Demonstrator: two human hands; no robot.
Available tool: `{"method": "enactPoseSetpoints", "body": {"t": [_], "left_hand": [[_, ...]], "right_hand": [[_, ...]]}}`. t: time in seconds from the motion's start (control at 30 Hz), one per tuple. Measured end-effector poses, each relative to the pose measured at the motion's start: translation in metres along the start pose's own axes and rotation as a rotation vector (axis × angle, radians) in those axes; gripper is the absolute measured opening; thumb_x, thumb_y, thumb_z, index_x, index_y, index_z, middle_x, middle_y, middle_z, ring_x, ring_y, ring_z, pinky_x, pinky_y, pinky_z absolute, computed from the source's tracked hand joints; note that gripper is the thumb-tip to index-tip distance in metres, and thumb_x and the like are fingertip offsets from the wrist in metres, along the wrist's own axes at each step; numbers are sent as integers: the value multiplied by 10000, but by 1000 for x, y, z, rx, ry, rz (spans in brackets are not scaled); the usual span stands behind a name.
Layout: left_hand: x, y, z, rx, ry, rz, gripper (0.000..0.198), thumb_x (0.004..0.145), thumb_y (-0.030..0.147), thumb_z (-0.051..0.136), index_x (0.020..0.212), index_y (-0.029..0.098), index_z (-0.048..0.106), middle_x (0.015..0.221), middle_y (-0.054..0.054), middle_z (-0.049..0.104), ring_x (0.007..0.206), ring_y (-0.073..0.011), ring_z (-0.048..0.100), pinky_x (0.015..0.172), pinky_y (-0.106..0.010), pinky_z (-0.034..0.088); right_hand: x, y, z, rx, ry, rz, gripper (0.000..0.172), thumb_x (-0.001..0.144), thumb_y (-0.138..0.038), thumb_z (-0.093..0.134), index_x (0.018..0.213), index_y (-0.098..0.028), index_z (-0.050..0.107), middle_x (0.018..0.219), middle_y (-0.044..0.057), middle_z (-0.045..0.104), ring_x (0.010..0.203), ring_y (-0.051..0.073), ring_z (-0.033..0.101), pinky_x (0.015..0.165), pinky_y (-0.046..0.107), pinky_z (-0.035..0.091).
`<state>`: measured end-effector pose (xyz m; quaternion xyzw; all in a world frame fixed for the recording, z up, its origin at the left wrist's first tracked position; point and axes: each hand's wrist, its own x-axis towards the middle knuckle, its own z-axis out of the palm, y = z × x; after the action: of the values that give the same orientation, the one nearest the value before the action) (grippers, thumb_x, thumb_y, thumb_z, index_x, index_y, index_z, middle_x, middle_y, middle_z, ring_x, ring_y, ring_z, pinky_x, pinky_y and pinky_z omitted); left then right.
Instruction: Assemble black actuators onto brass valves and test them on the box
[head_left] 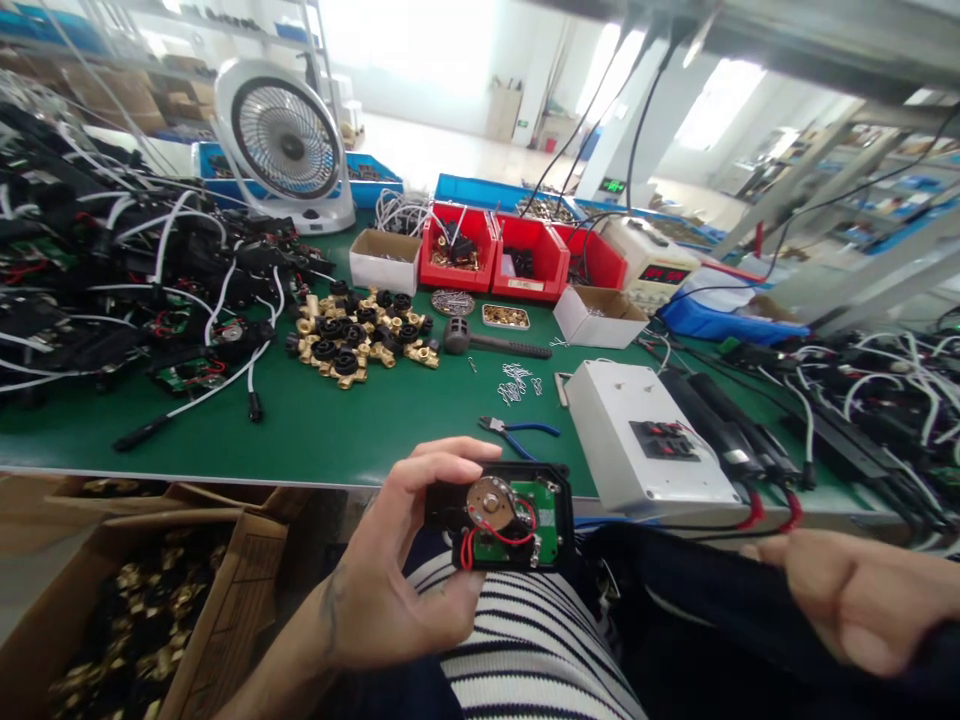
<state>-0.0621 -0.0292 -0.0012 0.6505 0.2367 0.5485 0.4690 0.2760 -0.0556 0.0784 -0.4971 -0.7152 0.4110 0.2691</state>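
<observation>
My left hand (397, 570) grips a black plastic housing (510, 520) over my lap, below the table's front edge. The housing lies open towards me and shows a round metal motor, a green circuit board and red wires. My right hand (855, 595) is low at the right, blurred, with its fingers curled into a loose fist against dark cloth; what it holds, if anything, is hidden. A striped shirt (525, 650) shows under the housing.
On the green table (337, 420): a heap of brass fittings with black caps (360, 340), blue-handled cutters (517, 430), a white box with terminals (645, 440), a mallet (487, 342), red bins (495, 255), a fan (285, 140), cable piles at both sides. Cartons of fittings (135, 610) stand below left.
</observation>
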Motion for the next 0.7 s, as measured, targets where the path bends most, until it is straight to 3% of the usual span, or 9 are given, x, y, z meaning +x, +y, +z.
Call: {"method": "enactPoseSetpoints", "body": {"t": [0.1,0.13,0.17,0.27,0.37,0.43,0.57,0.7], "left_hand": [[-2,-1,0,32,-11,8,770,654,-87,563,1297,317,433,1381,-33,488,1304,-198,429,1077,-307,409],[-2,-3,0,45,-15,6,769,655,-82,565,1298,318,433,1382,-34,487,1303,-203,430,1077,-315,408],[-2,-5,0,53,-18,-1,766,659,-74,569,1300,321,430,1384,-35,483,1304,-207,431,1076,-322,410],[1,-14,-4,68,-15,-58,722,691,-30,587,1296,328,422,1386,-33,471,1309,-213,432,1088,-346,399],[5,-22,-12,99,-30,-136,617,788,76,614,1315,330,418,1402,-29,472,1327,-210,430,1121,-361,360],[5,-24,-17,106,-42,-165,510,865,180,617,1319,333,442,1404,-23,496,1328,-202,441,1126,-352,351],[4,-21,-20,116,24,-175,265,962,274,541,1217,346,555,1356,19,580,1288,-158,501,1082,-293,388],[4,-19,-16,110,90,-223,224,972,352,526,1191,353,575,1338,19,605,1249,-170,544,1053,-313,411]], "right_hand": [[25,-10,21,203,-227,-88,281,832,-600,608,879,-382,779,721,63,714,683,202,693,662,324,560],[37,-9,36,208,-205,-95,331,836,-623,589,942,-368,773,827,65,727,752,208,694,684,324,559],[48,-7,54,262,-143,-112,387,798,-651,617,1039,-376,743,901,48,720,700,180,673,651,307,556],[77,5,108,396,-25,-121,836,592,-592,824,1342,-361,536,1123,59,688,873,215,684,820,372,573],[92,13,141,479,73,-124,686,701,-435,826,1302,-320,515,1120,57,684,999,217,674,892,363,558],[93,13,149,481,102,-134,583,744,-349,808,1250,-312,521,1091,42,687,974,192,683,884,328,563],[88,9,153,402,111,-144,656,745,-286,807,1307,-313,470,1259,68,625,1102,202,650,956,331,545],[83,7,156,286,153,-210,659,742,-274,802,1320,-314,488,1333,67,580,1196,223,603,1025,336,506]]}}
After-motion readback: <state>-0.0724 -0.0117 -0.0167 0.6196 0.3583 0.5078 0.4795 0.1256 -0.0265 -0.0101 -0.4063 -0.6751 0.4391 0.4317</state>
